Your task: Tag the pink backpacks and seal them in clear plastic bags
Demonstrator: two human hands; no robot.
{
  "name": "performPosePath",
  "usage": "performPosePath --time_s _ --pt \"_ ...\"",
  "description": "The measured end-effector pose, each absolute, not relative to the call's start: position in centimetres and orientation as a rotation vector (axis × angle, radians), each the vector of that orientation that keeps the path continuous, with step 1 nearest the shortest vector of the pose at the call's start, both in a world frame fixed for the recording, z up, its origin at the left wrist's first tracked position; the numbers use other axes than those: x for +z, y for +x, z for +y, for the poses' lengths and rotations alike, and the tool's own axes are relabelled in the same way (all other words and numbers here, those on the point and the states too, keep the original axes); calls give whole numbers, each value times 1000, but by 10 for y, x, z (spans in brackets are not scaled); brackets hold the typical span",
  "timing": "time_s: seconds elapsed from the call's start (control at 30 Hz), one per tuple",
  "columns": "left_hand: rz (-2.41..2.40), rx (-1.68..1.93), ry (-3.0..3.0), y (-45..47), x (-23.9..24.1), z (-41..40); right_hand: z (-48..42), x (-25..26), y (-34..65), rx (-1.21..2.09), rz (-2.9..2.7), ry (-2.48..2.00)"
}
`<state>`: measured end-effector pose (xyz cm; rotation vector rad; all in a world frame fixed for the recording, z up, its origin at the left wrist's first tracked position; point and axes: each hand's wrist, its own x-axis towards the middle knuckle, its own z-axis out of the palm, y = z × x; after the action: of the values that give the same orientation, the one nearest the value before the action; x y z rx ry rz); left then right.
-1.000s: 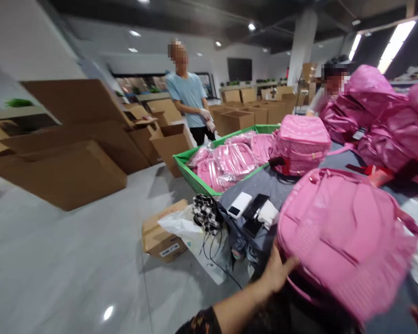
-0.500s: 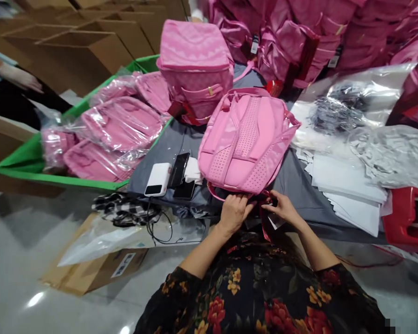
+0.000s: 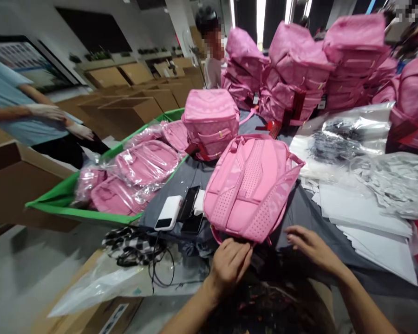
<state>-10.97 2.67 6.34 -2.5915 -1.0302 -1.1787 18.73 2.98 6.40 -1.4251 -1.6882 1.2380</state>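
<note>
- I have the pink backpack (image 3: 252,185) lying back-panel up at the near edge of the table (image 3: 299,213), its straps facing me.
- My left hand (image 3: 230,262) is curled closed at the backpack's bottom edge, pinching something there; what exactly is hidden.
- My right hand (image 3: 308,243) lies open and flat on the table just beside the same edge, gripping nothing.
- I judge I'm working on the bottom end; next calls for a steady hold of that edge.
- Phones (image 3: 188,211) lie toward the left edge.
</note>
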Motion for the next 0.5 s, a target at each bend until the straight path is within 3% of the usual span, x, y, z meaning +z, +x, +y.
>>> performPosePath --time_s 0.13,0.27,0.5 --pt "-1329 -1233 -2385 -111 82 43 90 76 207 1191 -1096 -1508" --pt "-1395 -1114 -2728 -104 92 64 137 101 185 1082 -850 -1453" --pt "-1629 -1314 -2871 -100 97 76 201 159 127 665 -1340 -1040"
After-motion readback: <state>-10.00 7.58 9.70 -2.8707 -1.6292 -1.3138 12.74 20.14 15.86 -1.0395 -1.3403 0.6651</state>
